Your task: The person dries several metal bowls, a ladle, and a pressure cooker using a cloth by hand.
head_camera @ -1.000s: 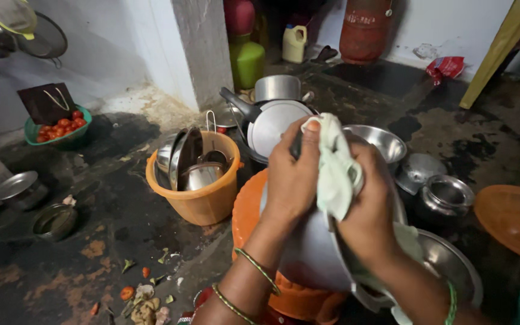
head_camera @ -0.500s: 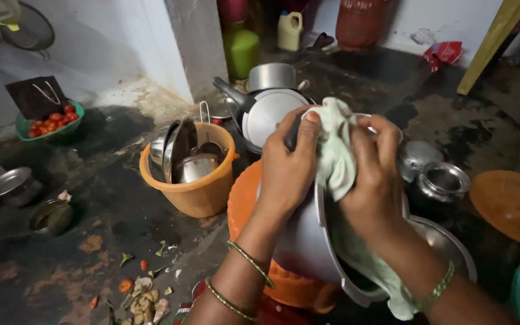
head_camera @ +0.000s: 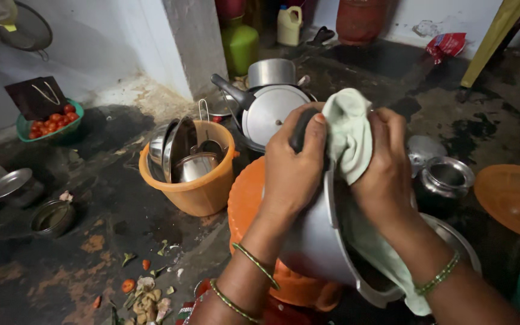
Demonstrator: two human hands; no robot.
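I hold a large steel pot (head_camera: pixel 317 241) tilted on its side over an orange tub (head_camera: pixel 249 201). My left hand (head_camera: pixel 293 165) grips the pot's black handle near the rim. My right hand (head_camera: pixel 383 165) presses a pale green cloth (head_camera: pixel 350 135) against the pot's rim, and the cloth trails down inside the pot toward my right wrist. Both wrists wear thin green and gold bangles.
An orange bucket (head_camera: pixel 197 189) of steel dishes stands left of the tub. Behind are a pressure cooker lid (head_camera: pixel 269 111) and a steel pot (head_camera: pixel 272 72). A small steel pot (head_camera: pixel 446 177) and orange lid (head_camera: pixel 516 198) sit right. Tomatoes in a green basket (head_camera: pixel 49 123) and vegetable scraps (head_camera: pixel 145 295) lie left.
My hands and the pot have shifted slightly right and closer in view. The cloth has moved up over the rim between my hands.
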